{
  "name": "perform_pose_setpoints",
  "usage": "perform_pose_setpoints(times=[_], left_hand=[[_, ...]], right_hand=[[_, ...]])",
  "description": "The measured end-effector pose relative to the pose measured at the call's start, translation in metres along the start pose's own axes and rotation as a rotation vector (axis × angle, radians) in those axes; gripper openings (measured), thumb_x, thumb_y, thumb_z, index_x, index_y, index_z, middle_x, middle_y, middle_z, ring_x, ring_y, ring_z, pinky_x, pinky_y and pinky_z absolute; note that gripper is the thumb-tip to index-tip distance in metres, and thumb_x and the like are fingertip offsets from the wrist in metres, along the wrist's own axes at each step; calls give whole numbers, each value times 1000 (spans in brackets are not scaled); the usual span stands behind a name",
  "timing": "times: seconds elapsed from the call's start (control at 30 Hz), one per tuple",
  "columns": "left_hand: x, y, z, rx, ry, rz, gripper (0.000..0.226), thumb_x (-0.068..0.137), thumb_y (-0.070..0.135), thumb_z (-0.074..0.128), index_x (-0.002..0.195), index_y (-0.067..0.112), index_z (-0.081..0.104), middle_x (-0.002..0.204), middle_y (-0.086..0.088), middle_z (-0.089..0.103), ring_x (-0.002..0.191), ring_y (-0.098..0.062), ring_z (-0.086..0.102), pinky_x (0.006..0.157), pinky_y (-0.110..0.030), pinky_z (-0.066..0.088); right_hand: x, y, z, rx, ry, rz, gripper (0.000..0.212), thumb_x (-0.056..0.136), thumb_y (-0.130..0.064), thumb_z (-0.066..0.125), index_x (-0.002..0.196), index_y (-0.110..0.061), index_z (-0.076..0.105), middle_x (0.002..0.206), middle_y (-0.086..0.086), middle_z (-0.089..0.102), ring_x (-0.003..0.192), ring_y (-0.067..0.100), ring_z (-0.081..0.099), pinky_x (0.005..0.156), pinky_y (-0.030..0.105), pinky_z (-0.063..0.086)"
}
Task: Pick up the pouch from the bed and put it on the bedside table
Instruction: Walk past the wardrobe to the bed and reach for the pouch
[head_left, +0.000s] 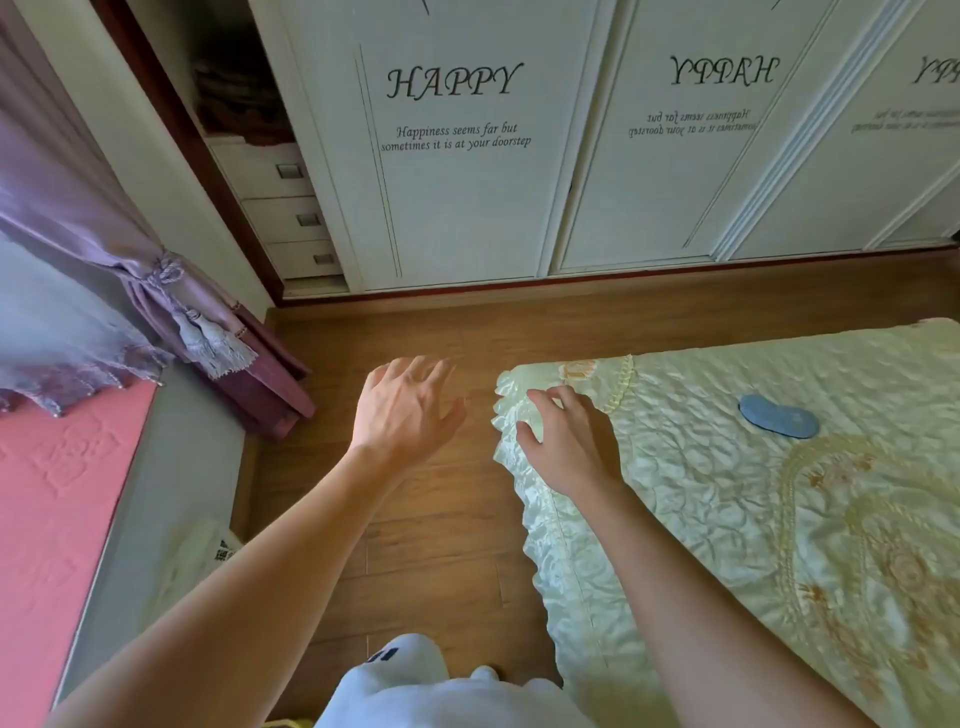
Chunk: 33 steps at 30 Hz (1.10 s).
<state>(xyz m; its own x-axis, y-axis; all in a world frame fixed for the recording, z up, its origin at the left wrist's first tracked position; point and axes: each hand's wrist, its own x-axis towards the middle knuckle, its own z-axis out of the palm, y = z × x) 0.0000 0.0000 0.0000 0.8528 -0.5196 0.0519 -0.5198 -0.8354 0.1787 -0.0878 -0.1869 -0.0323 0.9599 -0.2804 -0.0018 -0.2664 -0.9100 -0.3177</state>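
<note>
Head view: blue bean-shaped pouch (778, 416) flat on glossy quilted bed (727, 519).

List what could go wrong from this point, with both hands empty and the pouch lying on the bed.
1. The blue pouch lies flat on the glossy quilted bedspread, beyond the right hand; a pinch could slide it or gather fabric with it.
2. No bedside table shows in this view, so the person must turn to find it, possibly fumbling the carry.
3. The left hand hovers over the floor, too far to help.
</note>
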Motion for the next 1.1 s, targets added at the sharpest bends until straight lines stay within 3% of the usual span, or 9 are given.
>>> perform_pose_setpoints(times=[0.13, 0.37, 0.6, 0.97, 1.1], left_hand=[[17, -6, -3, 20, 16, -1, 60, 87, 56, 33, 130, 22, 56, 133, -3, 63, 121, -29, 57, 100, -47, 45], [79, -29, -3, 33, 31, 4, 57, 89, 54, 35, 131, 20, 55, 134, -5, 62, 125, -29, 55, 104, -49, 43], [183, -83, -2, 5, 44, 30, 53, 90, 49, 44, 130, 17, 57, 131, -7, 65, 120, -32, 58, 101, -50, 45], [365, -146, -16, -3, -7, 93, 54, 94, 52, 42, 139, 22, 46, 142, -4, 56, 129, -29, 50, 106, -46, 38], [418, -142, -12, -22, -3, 141, 52, 94, 48, 44, 139, 22, 47, 143, -4, 56, 131, -29, 49, 110, -44, 35]], right_hand=[[19, -5, -10, -29, -10, -20, 42, 91, -37, 62, 128, -17, 65, 129, 10, 66, 111, 31, 65, 85, 43, 56], [87, -7, -4, 53, -72, 4, 41, 91, -35, 61, 127, -15, 64, 129, 12, 62, 110, 34, 64, 85, 46, 57], [206, -31, 7, 207, -171, 112, 49, 100, -23, 57, 146, -9, 48, 155, 20, 38, 144, 36, 36, 113, 44, 36], [356, -49, 5, 37, -153, 207, 51, 97, -43, 54, 145, -26, 49, 154, 5, 46, 135, 28, 50, 97, 46, 54], [398, -38, 0, 23, -132, 238, 50, 98, -44, 53, 145, -26, 48, 153, 4, 48, 136, 27, 50, 104, 46, 50]])
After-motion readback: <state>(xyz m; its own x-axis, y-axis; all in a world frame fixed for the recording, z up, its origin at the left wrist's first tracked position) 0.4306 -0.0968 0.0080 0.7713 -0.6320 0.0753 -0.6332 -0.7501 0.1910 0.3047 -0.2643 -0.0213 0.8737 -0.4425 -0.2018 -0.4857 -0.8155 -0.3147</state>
